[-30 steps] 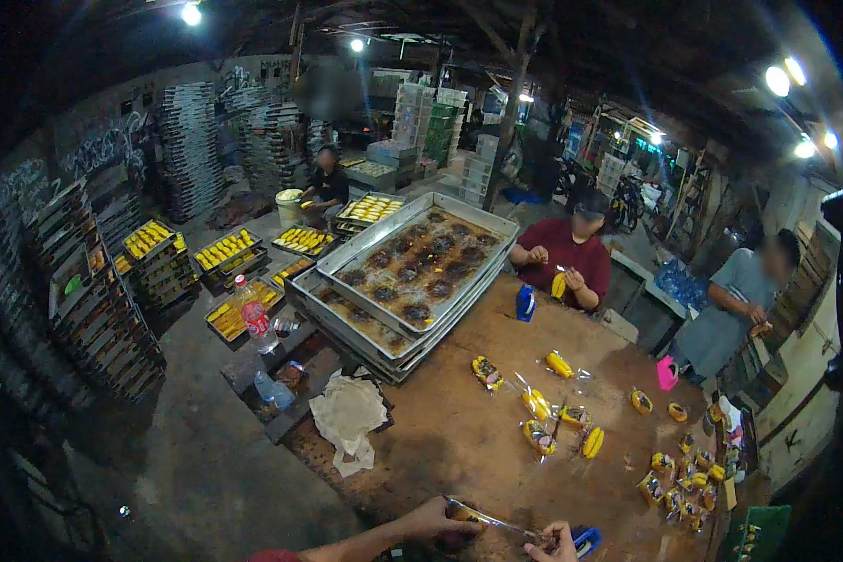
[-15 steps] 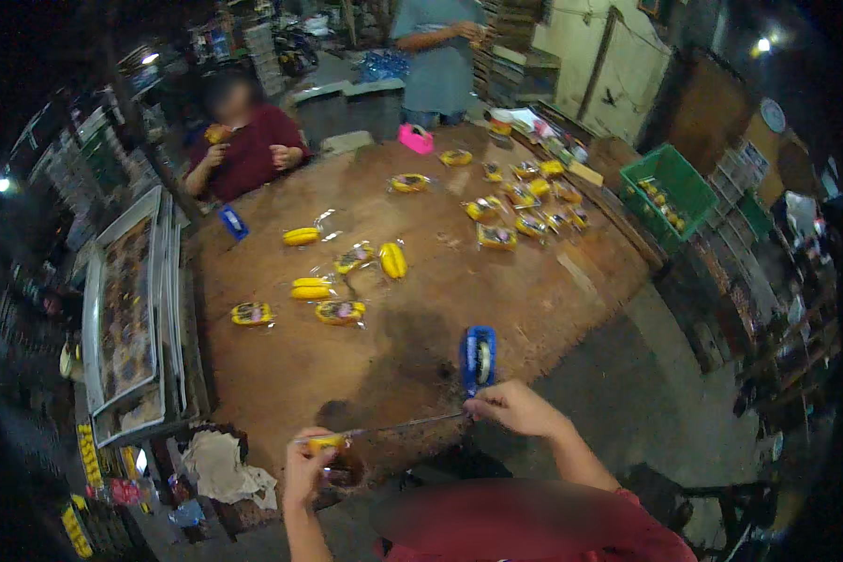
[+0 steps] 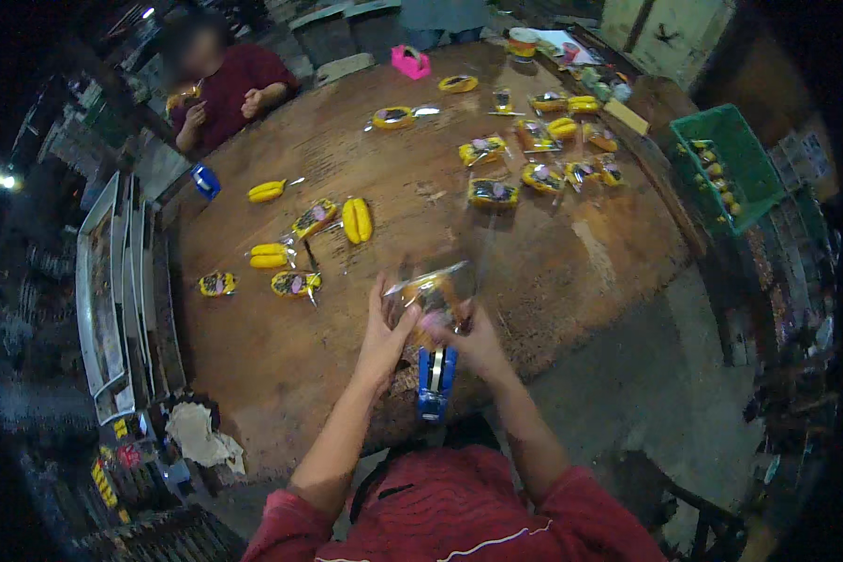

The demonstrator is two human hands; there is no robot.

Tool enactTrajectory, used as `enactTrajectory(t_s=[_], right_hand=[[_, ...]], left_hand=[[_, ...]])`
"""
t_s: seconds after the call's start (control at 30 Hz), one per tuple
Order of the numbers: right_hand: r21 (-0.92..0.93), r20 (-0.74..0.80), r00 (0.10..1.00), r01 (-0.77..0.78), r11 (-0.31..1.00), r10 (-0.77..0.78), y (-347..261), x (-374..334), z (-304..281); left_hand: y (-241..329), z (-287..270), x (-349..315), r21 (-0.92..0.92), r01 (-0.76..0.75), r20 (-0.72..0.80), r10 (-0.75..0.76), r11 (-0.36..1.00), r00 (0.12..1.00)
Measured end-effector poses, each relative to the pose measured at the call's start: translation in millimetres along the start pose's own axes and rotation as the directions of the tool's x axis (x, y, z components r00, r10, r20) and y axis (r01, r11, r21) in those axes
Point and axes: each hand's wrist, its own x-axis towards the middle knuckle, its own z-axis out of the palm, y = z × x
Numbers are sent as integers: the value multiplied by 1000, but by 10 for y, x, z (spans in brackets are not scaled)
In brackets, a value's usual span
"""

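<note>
Both my hands hold a yellow bread roll in a clear plastic bag [image 3: 433,288] over the near middle of the table. It has a dark topping and a pinkish round patch. My left hand [image 3: 384,328] grips its left side, the thumb lying across the front. At the right side, my right hand [image 3: 479,342] has its fingers closed on the wrapping; some fingertips are hidden behind the roll. Just below the hands stands a blue tape dispenser [image 3: 435,398] with a pale roll, near the table's front edge.
Several wrapped yellow rolls [image 3: 314,217] lie left of centre on the wooden table [image 3: 290,375]; another group [image 3: 493,192] lies far right. A pink dispenser [image 3: 409,62] stands at the back. Stacked trays [image 3: 103,300] line the left. A green crate [image 3: 726,169] stands right. A person [image 3: 229,94] sits far left.
My hands were apart, with a strip of tape stretched from the roll in my left hand to my right. Now they are together around the bagged roll, farther forward. The view has shifted.
</note>
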Motion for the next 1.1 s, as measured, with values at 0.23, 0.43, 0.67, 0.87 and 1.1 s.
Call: enactTrajectory(t_s=[0.23, 0.43, 0.67, 0.87, 1.1], right_hand=[[728, 103, 863, -404, 554, 495, 284, 491, -617], [-77, 212, 977, -1, 997, 17, 261, 1803, 582], [-705, 272, 841, 506, 498, -468, 364, 2000, 1564], [-531, 529, 655, 751, 392, -539, 122, 1913, 2363], [-674, 521, 824, 558, 485, -224, 104, 1800, 2722]], left_hand=[[-341, -551, -39, -60, 182, -325, -192, 981, 926], [-441, -856, -859, -109, 240, -566, -259, 965, 783], [-416, -1076, -1379, -105, 142, -717, -174, 984, 675], [-572, -1371, -1453, -301, 133, -620, -300, 944, 725], [-921, -2068, -1409, -170, 131, -541, -204, 977, 816]])
